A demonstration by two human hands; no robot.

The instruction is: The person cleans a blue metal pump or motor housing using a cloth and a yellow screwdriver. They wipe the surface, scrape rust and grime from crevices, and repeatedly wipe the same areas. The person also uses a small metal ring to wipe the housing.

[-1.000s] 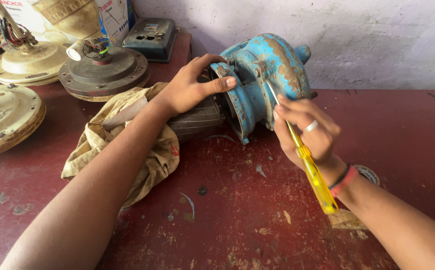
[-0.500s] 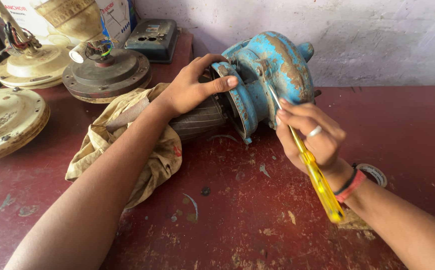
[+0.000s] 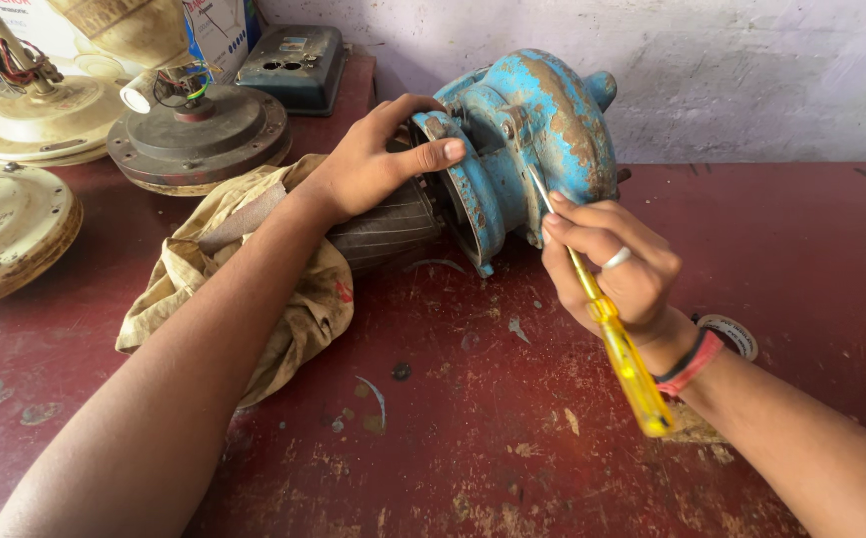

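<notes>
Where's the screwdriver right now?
In the head view, the yellow screwdriver is right of centre in the right hand, tip against the blue pump.

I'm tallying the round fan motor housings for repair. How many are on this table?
3. One cream housing stands at the far left, one cream housing lies at the left edge, partly cut off, and a dark grey one sits behind the cloth. More may lie out of frame.
</notes>
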